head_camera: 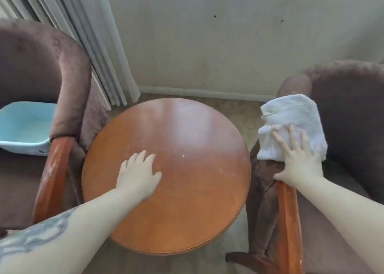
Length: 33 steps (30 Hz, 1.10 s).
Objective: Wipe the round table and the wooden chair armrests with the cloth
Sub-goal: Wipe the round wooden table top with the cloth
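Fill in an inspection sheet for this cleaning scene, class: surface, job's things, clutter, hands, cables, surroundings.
Surface: round wooden table, glossy, with faint scuffs and specks.
Job's things: white cloth draped over the right chair's armrest; left chair's armrest shows pale smears.
Clutter: light blue basin on the left chair's seat.
Hands: left hand flat on the table, fingers straight; right hand pressing the cloth onto the armrest, fingers spread.
Cables: nothing seen.
Surroundings: two brown upholstered armchairs flank the table; vertical blinds, marked wall, carpet.
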Tool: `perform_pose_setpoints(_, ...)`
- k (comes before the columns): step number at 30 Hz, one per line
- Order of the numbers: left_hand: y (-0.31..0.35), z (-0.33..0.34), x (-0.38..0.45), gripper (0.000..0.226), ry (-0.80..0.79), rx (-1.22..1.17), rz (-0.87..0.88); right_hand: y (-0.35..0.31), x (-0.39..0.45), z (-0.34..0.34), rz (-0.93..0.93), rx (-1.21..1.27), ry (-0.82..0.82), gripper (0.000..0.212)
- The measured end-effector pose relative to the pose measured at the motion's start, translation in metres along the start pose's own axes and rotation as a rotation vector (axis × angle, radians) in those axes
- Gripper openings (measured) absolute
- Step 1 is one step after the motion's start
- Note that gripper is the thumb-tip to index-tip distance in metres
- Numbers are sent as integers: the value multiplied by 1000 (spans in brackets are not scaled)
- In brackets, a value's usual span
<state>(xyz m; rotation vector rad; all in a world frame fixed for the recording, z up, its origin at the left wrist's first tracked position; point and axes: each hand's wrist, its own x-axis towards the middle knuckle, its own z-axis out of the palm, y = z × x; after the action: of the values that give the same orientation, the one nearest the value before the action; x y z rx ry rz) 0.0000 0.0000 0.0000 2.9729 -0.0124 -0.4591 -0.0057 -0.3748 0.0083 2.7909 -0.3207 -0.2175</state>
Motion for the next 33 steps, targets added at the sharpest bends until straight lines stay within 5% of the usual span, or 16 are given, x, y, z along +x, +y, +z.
perform_pose_setpoints(8, -12, 34, 22, 56, 62, -22, 18, -27, 46, 2, 150, 527, 430, 39)
perform_pose_setpoints(12, -11, 47, 19, 56, 40, -53, 12, -66, 42, -20, 267, 780, 618, 42)
perform_pose_setpoints(16, -13, 72, 5, 57, 13, -77, 28, -121, 1, -3, -29, 682, 694, 53)
perform_pose_setpoints(18, -19, 90, -3, 59, 5, -79, 38, -144, -21, 22, -149, 673, 611, 54)
perform_pose_setpoints(22, -33, 126, -18, 64, 29, -67, 40, -171, -63, 81, -359, 580, 96, 59)
perform_pose_setpoints(27, -50, 150, -27, 66, 77, -65, 8, -167, -19, 88, -366, 427, 18, 93)
perform_pose_setpoints(30, -57, 156, -26, 67, 131, -68, -43, -179, 6, 84, -202, 515, -171, 86)
perform_pose_setpoints(33, -63, 158, -24, 67, 153, -44, -77, -216, -15, 78, -138, 514, -109, 72)
